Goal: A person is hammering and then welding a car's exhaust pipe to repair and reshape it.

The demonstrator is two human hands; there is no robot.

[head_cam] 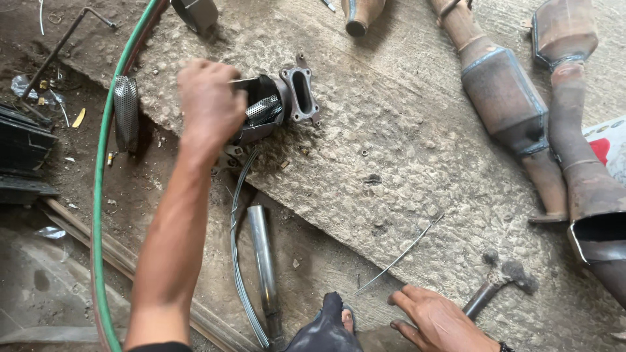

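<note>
The left hand [210,104] was stretched far forward and its fingers were closed around the rear end of a cut exhaust part [270,107], which lay on the rough concrete slab [404,150]. This part had a dark metal shell, a perforated metal insert [263,111] visible inside the opening, and a thick flange [300,94] with an oval hole at the end turned away from the hand. The flange end was free; only the shell side was covered by the hand.

The right hand [438,319] was low in the view, well apart from the exhaust part. It lay flat on the slab with the fingers spread and held nothing. Just beside it, on its right, lay a hammer [499,281] with the handle pointing toward the hand; I could not tell if the fingers touched it. A thin wire [399,257] lay on the slab between this hand and the exhaust part.

Near the left forearm, a shiny steel tube [263,267] and a bundle of bent wires [236,261] lay on the ground. A green hose [99,195] curved along the left side. Two rusty catalytic converter pipes [515,111] lay at the far right of the slab.
</note>
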